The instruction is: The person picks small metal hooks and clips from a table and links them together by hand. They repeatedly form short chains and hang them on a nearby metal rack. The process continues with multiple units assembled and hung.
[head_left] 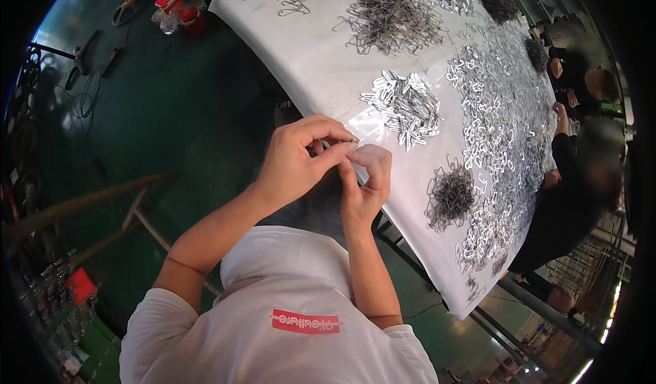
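Both of my hands meet just off the near edge of the white-covered table [307, 63]. My left hand [297, 153] pinches thumb and forefinger around something small, of which only a dark tip shows. The fingers of my right hand [367, 179] are bent and pressed against the same spot, mostly covering it. Beyond my fingertips lies a pile of short, shiny metal pieces [403, 108]. To its right, near the table's edge, is a heap of dark bent wire pieces [451, 194].
Silver wire clips [502, 138] spread thickly over the table's right side. A big heap of dark wire hooks [393, 16] lies farther back. Across the table are people in dark clothes [564, 199]. Red containers [184, 14] stand on the green floor at far left.
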Motion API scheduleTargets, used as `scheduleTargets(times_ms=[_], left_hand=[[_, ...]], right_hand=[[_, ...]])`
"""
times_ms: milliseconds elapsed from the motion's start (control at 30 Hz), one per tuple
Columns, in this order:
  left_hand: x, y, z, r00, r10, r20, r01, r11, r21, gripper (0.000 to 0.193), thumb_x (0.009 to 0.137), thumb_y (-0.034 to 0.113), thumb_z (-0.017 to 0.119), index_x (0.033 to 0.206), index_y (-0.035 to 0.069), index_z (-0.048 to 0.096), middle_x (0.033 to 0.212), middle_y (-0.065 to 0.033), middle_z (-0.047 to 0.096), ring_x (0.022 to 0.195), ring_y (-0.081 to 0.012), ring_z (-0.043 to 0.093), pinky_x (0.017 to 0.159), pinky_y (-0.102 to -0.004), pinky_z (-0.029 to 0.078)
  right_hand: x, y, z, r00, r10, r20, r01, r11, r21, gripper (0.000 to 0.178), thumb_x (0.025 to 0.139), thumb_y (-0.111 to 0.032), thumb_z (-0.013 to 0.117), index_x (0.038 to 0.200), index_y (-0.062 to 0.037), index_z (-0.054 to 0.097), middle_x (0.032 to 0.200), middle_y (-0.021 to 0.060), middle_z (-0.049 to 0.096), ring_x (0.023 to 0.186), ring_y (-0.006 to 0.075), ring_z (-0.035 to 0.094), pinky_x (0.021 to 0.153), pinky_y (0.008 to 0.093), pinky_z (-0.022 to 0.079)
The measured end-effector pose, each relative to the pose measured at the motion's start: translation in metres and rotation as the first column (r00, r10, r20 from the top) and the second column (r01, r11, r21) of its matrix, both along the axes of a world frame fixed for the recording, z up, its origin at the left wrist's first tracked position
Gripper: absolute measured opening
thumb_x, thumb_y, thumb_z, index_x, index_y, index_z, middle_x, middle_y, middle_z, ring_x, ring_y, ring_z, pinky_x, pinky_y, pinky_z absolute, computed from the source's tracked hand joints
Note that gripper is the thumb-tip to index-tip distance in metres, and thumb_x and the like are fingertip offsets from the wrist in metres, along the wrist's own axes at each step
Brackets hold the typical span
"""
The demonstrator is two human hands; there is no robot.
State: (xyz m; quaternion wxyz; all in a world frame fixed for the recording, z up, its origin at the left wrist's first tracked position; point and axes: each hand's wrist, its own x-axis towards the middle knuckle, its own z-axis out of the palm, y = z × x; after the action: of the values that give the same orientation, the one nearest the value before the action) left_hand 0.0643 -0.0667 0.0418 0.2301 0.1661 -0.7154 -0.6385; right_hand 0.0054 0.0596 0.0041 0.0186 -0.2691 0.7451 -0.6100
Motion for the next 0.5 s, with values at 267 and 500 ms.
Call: scheduleTargets(times_ms=[267, 500], left_hand=[[0.003, -0.004, -0.012, 0.996, 0.071, -0.054, -0.072, 0.997, -0.017, 0.011, 0.080, -0.001, 0.069, 0.090, 0.003, 0.070, 0.091, -0.0066, 0.068, 0.071, -0.0097, 0.060, 0.060, -0.0219, 0.046], [0.007, -0.001, -0.022, 0.995, 0.052, -0.084, -0.050, 0.998, 0.025, 0.015, 0.079, -0.004, 0.071, 0.092, 0.004, 0.071, 0.091, -0.0072, 0.068, 0.071, -0.0121, 0.063, 0.059, -0.0233, 0.048]], right_hand=[[-0.066, -0.025, 0.002, 0.999, 0.049, 0.019, -0.052, 0.985, 0.166, 0.014, 0.086, -0.016, 0.066, 0.096, -0.0051, 0.067, 0.090, 0.0065, 0.062, 0.080, 0.0178, 0.057, 0.068, 0.0296, 0.043], [-0.180, -0.180, 0.003, 0.997, 0.074, -0.008, -0.036, 0.581, 0.813, 0.031, 0.082, -0.036, 0.069, 0.097, -0.0091, 0.072, 0.103, 0.0122, 0.069, 0.089, 0.0268, 0.068, 0.074, 0.0365, 0.051]])
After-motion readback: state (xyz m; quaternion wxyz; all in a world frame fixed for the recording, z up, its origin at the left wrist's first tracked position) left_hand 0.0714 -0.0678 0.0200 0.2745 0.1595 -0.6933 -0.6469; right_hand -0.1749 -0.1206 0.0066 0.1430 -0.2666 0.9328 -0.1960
